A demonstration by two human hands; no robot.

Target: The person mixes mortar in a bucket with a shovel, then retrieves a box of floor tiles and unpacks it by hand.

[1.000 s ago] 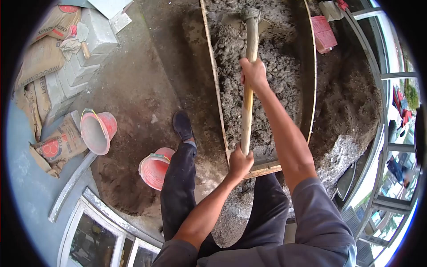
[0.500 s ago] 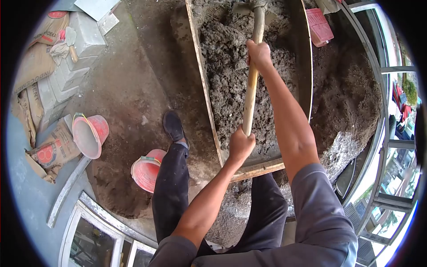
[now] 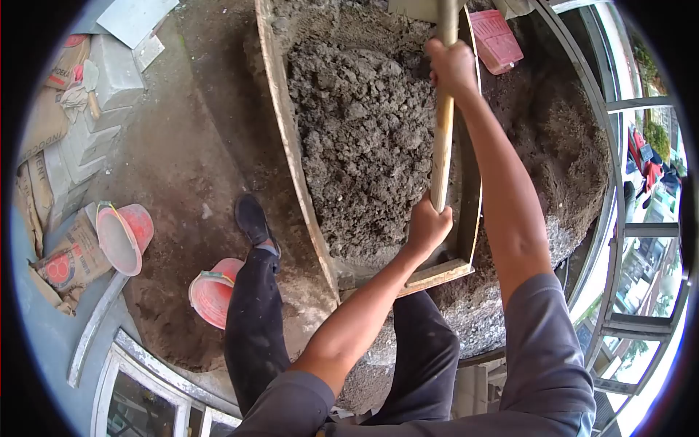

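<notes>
My right hand (image 3: 453,69) is wrapped around the upper part of a hoe's wooden handle (image 3: 442,156). Lower down, near the handle's end, my left hand (image 3: 428,230) grips it too. Only part of the hoe's flat blade (image 3: 413,9) shows at the top edge of the view. Beneath and beside the handle, a wooden trough (image 3: 285,138) holds a heap of wet, lumpy grey mortar (image 3: 364,138). The handle runs over the trough's right side.
Two reddish buckets (image 3: 211,298) (image 3: 138,226) stand on the left. Cement bags (image 3: 76,251) and stacked grey blocks (image 3: 116,80) lie along the left wall. A red plastic container (image 3: 496,42) sits right of the trough, by a sand pile (image 3: 553,146). Window frames (image 3: 156,382) lie at lower left.
Both hands and the hoe have shifted right across the trough, and the blade has moved up toward the view's top edge. The view itself has shifted, moving the trough and buckets leftward.
</notes>
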